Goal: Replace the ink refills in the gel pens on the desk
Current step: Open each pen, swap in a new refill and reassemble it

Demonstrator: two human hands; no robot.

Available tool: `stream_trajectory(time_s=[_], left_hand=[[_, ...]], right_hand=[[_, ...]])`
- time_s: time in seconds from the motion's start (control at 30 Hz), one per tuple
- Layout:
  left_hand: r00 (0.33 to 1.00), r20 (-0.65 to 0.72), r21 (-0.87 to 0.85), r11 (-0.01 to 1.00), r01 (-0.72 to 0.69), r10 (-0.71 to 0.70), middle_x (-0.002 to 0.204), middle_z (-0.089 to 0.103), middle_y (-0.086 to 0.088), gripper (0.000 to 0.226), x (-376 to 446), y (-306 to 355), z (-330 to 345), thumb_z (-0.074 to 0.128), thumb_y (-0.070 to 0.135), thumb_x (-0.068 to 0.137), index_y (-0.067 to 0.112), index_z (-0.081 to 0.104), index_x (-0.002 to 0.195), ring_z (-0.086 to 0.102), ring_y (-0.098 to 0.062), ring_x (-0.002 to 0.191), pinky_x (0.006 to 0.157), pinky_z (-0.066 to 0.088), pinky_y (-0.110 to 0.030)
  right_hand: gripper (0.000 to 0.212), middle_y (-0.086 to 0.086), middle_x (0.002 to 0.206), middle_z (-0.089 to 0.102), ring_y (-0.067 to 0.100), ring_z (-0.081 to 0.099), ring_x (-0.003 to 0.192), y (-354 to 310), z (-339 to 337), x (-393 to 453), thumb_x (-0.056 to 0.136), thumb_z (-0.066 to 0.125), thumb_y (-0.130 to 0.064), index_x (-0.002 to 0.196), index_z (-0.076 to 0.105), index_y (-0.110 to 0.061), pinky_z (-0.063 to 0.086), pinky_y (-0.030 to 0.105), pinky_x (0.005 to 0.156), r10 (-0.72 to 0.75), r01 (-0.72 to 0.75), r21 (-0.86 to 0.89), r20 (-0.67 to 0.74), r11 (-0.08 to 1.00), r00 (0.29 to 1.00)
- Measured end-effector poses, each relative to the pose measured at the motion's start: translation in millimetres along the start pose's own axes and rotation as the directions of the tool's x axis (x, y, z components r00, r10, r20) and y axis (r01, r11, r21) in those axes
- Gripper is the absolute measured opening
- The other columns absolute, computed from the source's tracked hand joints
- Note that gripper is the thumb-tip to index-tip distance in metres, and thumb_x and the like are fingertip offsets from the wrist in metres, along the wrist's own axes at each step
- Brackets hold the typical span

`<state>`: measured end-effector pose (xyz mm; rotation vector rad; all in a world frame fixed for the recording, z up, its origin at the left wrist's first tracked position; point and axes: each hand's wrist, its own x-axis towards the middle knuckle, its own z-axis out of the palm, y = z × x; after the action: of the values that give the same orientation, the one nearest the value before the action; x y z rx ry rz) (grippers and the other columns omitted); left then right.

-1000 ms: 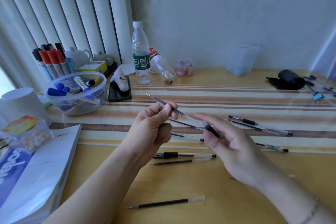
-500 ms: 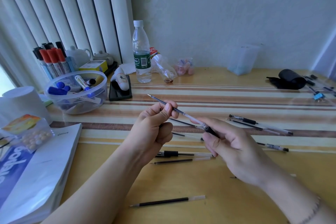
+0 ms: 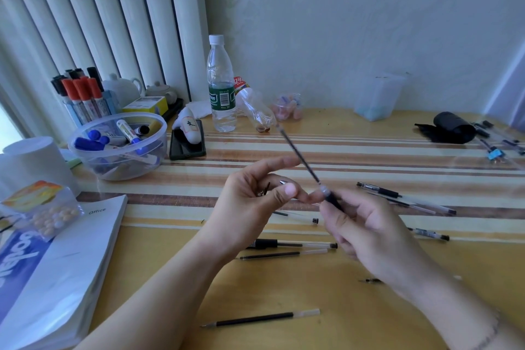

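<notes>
Refill (image 3: 298, 154) sticking up from pen barrel (image 3: 333, 199) at frame centre, your right hand (image 3: 369, 231) fingers curling around it, your left hand (image 3: 250, 204) fingers loosely curling, pinching something small.

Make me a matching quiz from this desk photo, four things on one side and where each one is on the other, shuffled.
Things:
1. water bottle
2. blue markers
3. refill
4. book

Places:
A. in the clear plastic bowl
B. near left corner of the desk
C. standing upright by the wall
D. sticking out of the pen grip the right hand holds

Pairs: 1-C, 2-A, 3-D, 4-B
</notes>
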<state>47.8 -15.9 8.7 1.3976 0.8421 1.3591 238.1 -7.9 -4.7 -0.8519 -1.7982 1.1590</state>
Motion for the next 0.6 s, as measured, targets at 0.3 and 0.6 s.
stream_trajectory(time_s=[0.3, 0.6], left_hand=[[0.998, 0.021, 0.008, 0.998, 0.056, -0.056, 0.073, 0.070, -0.013, 0.017, -2, 8, 2, 0.066, 0.012, 0.068, 0.001, 0.059, 0.078, 0.054, 0.007, 0.038, 0.043, 0.037, -0.003], [0.996, -0.033, -0.081, 0.993, 0.086, -0.089, 0.069, 0.068, 0.004, 0.018, 1, 0, -8, 0.084, 0.031, 0.059, 0.024, 0.073, 0.072, 0.031, -0.004, 0.040, 0.041, 0.023, -0.018]], right_hand=[[0.034, 0.007, 0.061, 0.038, 0.016, 0.026, 0.046, -4, -1, 0, 0.086, 0.053, -0.035, 0.100, 0.065, -0.007, 0.032, 0.027, 0.045, -0.028, 0.037, 0.386, -0.028, 0.922, 0.999], [0.029, -0.013, 0.082, 0.056, 0.009, 0.051, 0.069, 3, 4, -3, 0.096, 0.044, -0.029, 0.114, 0.065, -0.032, 0.041, 0.022, 0.067, -0.122, 0.116, -0.127, -0.039, 0.985, 0.992]])
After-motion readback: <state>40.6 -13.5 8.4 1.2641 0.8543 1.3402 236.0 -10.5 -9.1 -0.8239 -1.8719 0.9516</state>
